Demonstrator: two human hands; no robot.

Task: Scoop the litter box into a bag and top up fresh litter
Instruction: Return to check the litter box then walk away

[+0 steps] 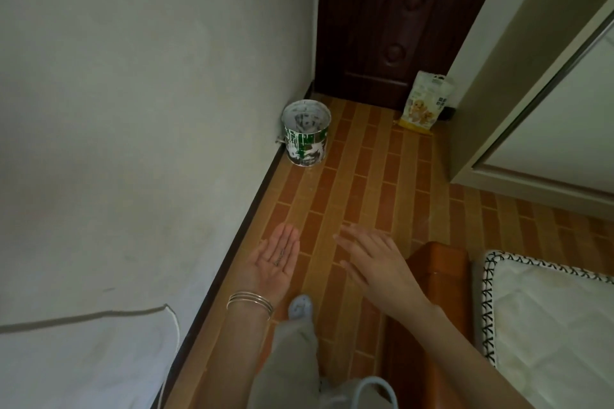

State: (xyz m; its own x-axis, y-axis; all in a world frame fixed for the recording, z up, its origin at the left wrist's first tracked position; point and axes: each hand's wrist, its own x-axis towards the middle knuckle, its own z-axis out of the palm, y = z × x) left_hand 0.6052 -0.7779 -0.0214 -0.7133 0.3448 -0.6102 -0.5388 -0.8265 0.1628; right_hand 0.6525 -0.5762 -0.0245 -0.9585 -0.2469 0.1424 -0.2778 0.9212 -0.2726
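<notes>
Left hand (265, 268): palm up, fingers straight, few dark grains (280, 256) on palm; right hand (368, 257): palm down, fingers spread, holding nothing. Bag (425, 103): upright by door (382, 26), well apart from both hands.

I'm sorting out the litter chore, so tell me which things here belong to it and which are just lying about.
For the job:
left hand, palm up with dark specks on it
right hand, open, palm down
printed bag, possibly litter

Lying about:
patterned bucket
mattress
dark door
slipper
</notes>
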